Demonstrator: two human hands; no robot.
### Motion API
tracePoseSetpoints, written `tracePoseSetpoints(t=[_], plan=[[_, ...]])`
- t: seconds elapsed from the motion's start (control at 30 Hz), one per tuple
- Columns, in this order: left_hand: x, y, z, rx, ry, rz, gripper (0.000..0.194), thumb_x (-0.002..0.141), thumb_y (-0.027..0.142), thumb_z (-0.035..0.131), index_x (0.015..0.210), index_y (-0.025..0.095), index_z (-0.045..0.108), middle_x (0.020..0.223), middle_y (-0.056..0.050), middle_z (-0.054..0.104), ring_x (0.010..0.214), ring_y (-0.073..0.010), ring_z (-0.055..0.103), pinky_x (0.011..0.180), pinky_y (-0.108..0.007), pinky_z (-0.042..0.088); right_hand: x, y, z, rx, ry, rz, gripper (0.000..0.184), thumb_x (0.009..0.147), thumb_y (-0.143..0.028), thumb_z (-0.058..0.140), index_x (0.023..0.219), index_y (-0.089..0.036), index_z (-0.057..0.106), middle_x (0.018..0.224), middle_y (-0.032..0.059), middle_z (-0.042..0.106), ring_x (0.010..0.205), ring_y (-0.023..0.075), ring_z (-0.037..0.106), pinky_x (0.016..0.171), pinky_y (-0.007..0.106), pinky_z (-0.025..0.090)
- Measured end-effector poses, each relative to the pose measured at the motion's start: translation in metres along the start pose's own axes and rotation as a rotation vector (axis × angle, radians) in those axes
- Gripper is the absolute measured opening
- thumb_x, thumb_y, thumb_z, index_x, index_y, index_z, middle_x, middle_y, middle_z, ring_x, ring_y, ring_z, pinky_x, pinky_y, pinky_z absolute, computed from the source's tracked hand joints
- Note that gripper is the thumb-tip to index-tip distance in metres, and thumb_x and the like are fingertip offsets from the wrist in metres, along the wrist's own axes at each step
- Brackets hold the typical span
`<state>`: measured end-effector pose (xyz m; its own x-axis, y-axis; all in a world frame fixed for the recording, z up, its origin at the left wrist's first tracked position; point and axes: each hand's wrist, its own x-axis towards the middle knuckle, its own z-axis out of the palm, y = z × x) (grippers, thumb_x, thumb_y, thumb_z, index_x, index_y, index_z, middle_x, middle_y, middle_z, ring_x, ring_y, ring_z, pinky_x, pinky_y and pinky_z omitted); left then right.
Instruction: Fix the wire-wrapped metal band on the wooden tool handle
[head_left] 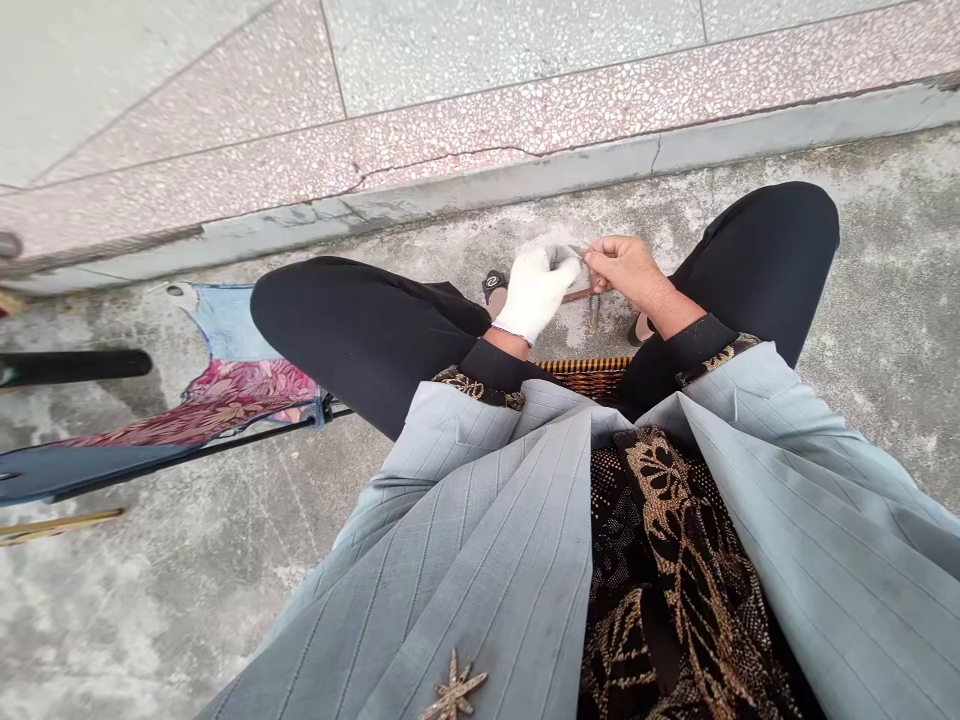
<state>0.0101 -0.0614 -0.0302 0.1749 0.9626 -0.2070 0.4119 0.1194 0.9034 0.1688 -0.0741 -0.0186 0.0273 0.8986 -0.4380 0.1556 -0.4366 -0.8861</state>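
My left hand (534, 290) wears a white knit glove, its fingers curled in a pinch. Bare and also pinching, my right hand (631, 270) meets the gloved fingertips between my knees. Whatever lies between the fingers is too small to make out. Just below them shows a thin reddish-brown strip (577, 295), and beside it a short narrow brownish piece (595, 312) points downward; I cannot tell whether either is held. Under my wrists is the edge of a woven brown and orange wicker seat or basket (589, 375).
A raised terrazzo step (450, 180) with a cracked edge runs across in front. On the left stand a folding fabric chair (240, 390), a black rod (82, 367) and a yellowish stick (64, 525). A shoe (494, 286) shows beside the glove on the concrete floor (225, 590).
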Motion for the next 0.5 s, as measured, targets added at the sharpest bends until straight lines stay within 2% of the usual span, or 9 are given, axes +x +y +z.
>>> tracePoseSetpoints(t=[0.13, 0.2, 0.33, 0.5], plan=[[-0.005, 0.009, -0.001, 0.23, 0.006, 0.033, 0.012, 0.085, 0.02, 0.06, 0.076, 0.017, 0.067, 0.075, -0.003, 0.068, 0.079, -0.0187, 0.063, 0.081, -0.033, 0.052, 0.002, 0.003, -0.002, -0.298, 0.115, -0.184, 0.014, 0.082, -0.014, 0.066, 0.069, -0.02, 0.063, 0.067, -0.001, 0.065, 0.066, 0.0151, 0.061, 0.075, 0.032, 0.054], [-0.006, 0.013, 0.0, 0.285, 0.002, 0.025, 0.012, 0.086, 0.021, 0.058, 0.079, 0.017, 0.068, 0.078, -0.004, 0.069, 0.082, -0.0196, 0.064, 0.085, -0.034, 0.051, 0.002, 0.005, -0.001, -0.389, 0.132, -0.227, 0.011, 0.081, -0.014, 0.064, 0.072, -0.019, 0.065, 0.074, 0.0009, 0.069, 0.075, 0.0172, 0.064, 0.083, 0.034, 0.054], [-0.007, 0.015, 0.002, 0.348, 0.023, -0.005, 0.012, 0.087, 0.022, 0.058, 0.081, 0.018, 0.068, 0.081, -0.005, 0.071, 0.087, -0.0215, 0.065, 0.09, -0.035, 0.051, 0.001, 0.009, 0.003, -0.436, 0.146, -0.228, 0.01, 0.083, -0.017, 0.061, 0.077, -0.019, 0.068, 0.078, 0.0015, 0.071, 0.079, 0.0188, 0.066, 0.087, 0.036, 0.053], [-0.007, 0.012, 0.005, 0.27, 0.067, -0.012, 0.01, 0.086, 0.02, 0.062, 0.078, 0.019, 0.067, 0.079, -0.006, 0.07, 0.089, -0.0237, 0.066, 0.094, -0.036, 0.05, 0.0, 0.015, 0.007, -0.388, 0.188, -0.234, 0.011, 0.084, -0.017, 0.063, 0.075, -0.021, 0.067, 0.072, 0.0, 0.067, 0.073, 0.0178, 0.062, 0.086, 0.035, 0.052]])
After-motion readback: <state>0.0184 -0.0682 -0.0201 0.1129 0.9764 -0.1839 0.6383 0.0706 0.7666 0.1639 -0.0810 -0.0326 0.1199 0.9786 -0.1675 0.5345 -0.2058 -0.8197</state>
